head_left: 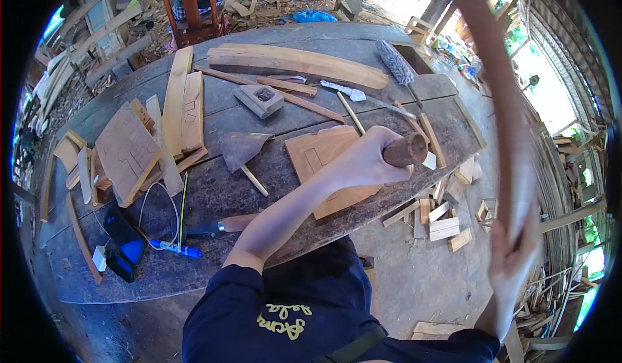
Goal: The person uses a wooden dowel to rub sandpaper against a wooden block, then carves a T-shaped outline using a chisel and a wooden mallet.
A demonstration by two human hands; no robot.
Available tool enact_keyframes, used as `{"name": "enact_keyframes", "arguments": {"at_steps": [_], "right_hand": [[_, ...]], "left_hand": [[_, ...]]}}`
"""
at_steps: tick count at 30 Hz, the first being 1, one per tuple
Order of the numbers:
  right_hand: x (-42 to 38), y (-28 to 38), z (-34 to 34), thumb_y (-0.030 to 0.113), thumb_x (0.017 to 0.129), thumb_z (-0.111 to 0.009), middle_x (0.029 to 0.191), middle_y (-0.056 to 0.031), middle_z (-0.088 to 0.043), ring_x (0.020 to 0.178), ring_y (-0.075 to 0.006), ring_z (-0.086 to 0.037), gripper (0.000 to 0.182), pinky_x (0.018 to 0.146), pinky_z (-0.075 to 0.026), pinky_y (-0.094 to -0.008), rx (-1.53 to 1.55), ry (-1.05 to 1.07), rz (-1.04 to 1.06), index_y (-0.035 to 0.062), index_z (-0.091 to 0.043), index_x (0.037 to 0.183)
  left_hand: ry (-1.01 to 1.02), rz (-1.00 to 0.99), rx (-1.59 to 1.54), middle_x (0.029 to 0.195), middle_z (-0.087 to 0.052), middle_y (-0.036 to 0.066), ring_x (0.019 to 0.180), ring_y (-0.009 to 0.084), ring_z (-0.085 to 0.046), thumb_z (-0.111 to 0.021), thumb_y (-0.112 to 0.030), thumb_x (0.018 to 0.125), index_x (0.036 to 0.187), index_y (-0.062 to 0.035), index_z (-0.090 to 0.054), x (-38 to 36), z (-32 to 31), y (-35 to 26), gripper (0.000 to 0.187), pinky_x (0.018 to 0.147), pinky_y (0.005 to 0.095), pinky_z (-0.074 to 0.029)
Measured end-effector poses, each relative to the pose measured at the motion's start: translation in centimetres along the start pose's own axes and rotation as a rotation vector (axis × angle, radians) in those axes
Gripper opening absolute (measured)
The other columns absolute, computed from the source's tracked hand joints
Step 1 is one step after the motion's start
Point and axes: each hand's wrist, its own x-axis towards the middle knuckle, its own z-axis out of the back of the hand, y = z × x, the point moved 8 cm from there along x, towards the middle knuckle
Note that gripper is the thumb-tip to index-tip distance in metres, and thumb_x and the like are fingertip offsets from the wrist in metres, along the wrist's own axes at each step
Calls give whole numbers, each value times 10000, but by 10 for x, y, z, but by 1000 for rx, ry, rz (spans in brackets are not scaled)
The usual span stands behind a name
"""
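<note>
My left hand (370, 159) is closed around the round wooden handle of a chisel (407, 151), held above a flat board (304, 159) with pencilled rectangles. The hand and handle hide the chisel's blade. Off to the right, my right hand (514, 249) grips a long wooden mallet (497, 71), raised upright and blurred by motion. Left of the board lies a wide metal blade (241, 149) with a short, thin handle. Another wooden-handled tool (236, 223) rests by my left forearm, and a square block with a hollow (259, 100) sits farther back.
The dark workbench (155, 269) also carries a thick curved beam (298, 63), a marked board (127, 149), a grey brush (395, 63), a phone (124, 233) and a blue marker (176, 248). Wood offcuts (444, 227) lie on the floor to the right. Behind stands a wooden chair (191, 13).
</note>
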Motion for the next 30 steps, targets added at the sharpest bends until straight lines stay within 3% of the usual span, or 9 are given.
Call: {"name": "enact_keyframes", "arguments": {"at_steps": [5, 7, 10, 15, 18, 20, 23, 29, 30], "right_hand": [[-5, -14, 5, 84, 899, -563, 1054, -200, -654, 791, -274, -630, 517, 753, -489, -380, 566, -225, -116, -66, -459, 1383], [4, 28, -42, 117, 927, -563, 915, -141, -620, 661, -160, -545, 480, 635, -430, -271, -2, 238, 273, -24, -459, 1373], [5, 16, -43, 115, 939, -577, 905, -127, -604, 678, -109, -524, 517, 645, -402, -218, 106, 331, 62, 0, -417, 1416], [-14, -19, 5, 102, 957, -561, 910, -99, -602, 704, -98, -529, 449, 632, -419, -238, 440, -388, -140, -13, -429, 1371], [-12, -34, -1, 83, 940, -562, 1002, -124, -596, 806, -157, -588, 465, 729, -472, -262, 466, -156, -208, -30, -424, 1369], [-1, 19, -56, 106, 898, -599, 1076, -127, -576, 1035, -253, -600, 576, 980, -451, -309, 94, 282, 99, -21, -405, 1425], [6, 12, -43, 26, 764, -601, 1324, -338, -545, 1086, -374, -639, 749, 959, -463, -425, 35, 314, 68, -67, -360, 1467], [-12, -36, 19, 102, 807, -585, 1109, -253, -610, 892, -332, -649, 617, 1029, -409, -335, 302, -213, -336, -103, -408, 1361], [4, -16, 7, 147, 929, -581, 1064, -181, -622, 874, -238, -637, 577, 808, -469, -290, 240, -39, -44, -58, -383, 1431]], "left_hand": [[-66, 40, -28, 701, -600, -29, 662, 49, -529, -774, -157, 768, 827, -20, -656, -3, 1, 4, 190, 617, 254, -423], [-35, 53, 64, 735, -611, -18, 691, 55, -540, -788, -171, 757, 858, -20, -665, -3, 0, 1, 219, 626, 257, -429], [83, 125, 125, 786, -633, 2, 732, 61, -559, -801, -189, 745, 894, -14, -669, 1, -7, 6, 264, 652, 258, -448], [-60, 75, 26, 722, -610, -14, 677, 63, -541, -794, -179, 738, 859, -18, -668, -1, -1, 9, 238, 633, 257, -434], [-29, 36, 22, 691, -594, -21, 651, 65, -534, -792, -173, 738, 856, -19, -665, 1, -2, 4, 232, 620, 255, -427], [21, 44, 71, 682, -588, -25, 646, 65, -536, -794, -172, 738, 859, -18, -665, 2, -4, 6, 234, 616, 254, -427], [12, 15, 45, 693, -588, -27, 652, 57, -542, -802, -176, 739, 854, -26, -655, 4, -3, 9, 240, 604, 253, -428], [-29, 89, 10, 752, -595, -1, 699, 60, -571, -829, -211, 735, 926, 4, -616, 2, 9, 11, 358, 612, 247, -449], [-102, 121, 20, 808, -612, 17, 731, 75, -591, -835, -221, 726, 1005, 19, -600, -1, 12, 11, 437, 639, 246, -466]]}}
